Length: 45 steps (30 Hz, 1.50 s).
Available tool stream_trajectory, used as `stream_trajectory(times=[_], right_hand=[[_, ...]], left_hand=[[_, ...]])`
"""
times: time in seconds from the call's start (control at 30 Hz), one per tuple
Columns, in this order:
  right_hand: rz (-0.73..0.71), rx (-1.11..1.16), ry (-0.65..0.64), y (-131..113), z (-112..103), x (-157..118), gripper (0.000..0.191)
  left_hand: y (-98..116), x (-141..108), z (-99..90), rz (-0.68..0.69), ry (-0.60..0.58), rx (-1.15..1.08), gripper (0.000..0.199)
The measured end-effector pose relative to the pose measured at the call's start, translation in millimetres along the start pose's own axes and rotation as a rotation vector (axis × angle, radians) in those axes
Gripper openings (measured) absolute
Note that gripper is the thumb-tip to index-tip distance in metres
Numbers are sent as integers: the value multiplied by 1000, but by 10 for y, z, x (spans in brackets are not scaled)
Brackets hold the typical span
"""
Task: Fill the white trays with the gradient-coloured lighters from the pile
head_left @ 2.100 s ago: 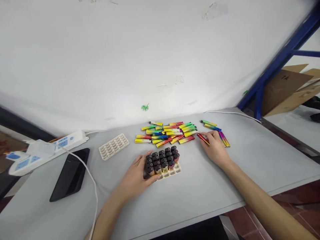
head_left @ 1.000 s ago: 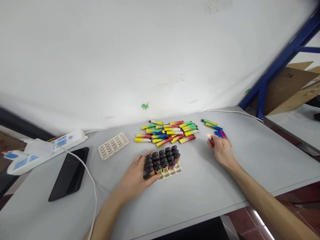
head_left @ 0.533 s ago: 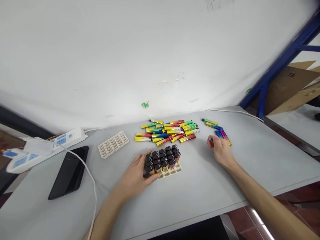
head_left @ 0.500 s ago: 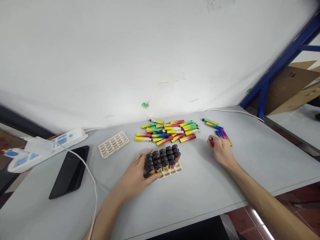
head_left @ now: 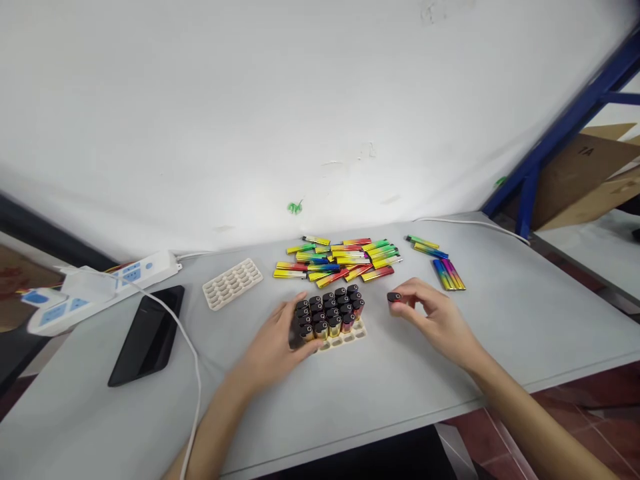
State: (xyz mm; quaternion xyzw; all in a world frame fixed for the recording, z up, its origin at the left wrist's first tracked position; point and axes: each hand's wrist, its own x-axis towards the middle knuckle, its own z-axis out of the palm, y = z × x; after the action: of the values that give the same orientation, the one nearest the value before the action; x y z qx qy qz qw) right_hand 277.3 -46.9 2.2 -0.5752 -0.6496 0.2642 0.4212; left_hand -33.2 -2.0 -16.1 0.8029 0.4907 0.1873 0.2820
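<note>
Between the thumb and fingers of my right hand is a lighter with a black top and a red body; most of its body is hidden. My left hand is wrapped round the left end of a cream slotted tray, thumb at the front and fingers behind. Several lighters stand upright in its slots, black tops up, and the near row of slots shows bare. Behind the tray lies a loose pile of yellow, red, green and blue lighters.
A second cream tray lies at left with bare slots. Several lighters lie at right. A black phone, a white cable and a power strip occupy the left side. The wall bounds the table behind.
My right hand has moved left from the lighters at right towards the tray, carrying a lighter. My left hand stays at the tray. The view has shifted slightly.
</note>
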Motion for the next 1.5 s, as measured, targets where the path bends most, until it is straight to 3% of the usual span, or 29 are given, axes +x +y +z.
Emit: stream_trajectory(times=[0.17,0.33,0.53,1.13,1.23,1.37,1.43,1.5], right_hand=[[24,16,-94,-247,87,-61,25],[-6,-45,-161,-275,243,-58,21],[-134,-138,-62,-211,293,-73,20],[-409,-390,32,-187,295,-106,19],[-337,-394,104,-56,153,32,19],[-182,-687,369,432,-206,487,32],[-41,-841,358,728,-382,699,46],[123,-930,268,971,-498,820,55]], left_hand=[[22,-28,-24,-6,24,-4,74],[21,-29,-17,26,29,3,75],[11,-35,-6,29,45,18,75],[-24,-41,5,-16,51,19,78],[-36,-27,10,-37,12,4,83],[-52,-10,9,-32,-18,-8,85],[-53,-5,5,-35,-22,-9,85],[-49,1,2,-34,-22,-4,84]])
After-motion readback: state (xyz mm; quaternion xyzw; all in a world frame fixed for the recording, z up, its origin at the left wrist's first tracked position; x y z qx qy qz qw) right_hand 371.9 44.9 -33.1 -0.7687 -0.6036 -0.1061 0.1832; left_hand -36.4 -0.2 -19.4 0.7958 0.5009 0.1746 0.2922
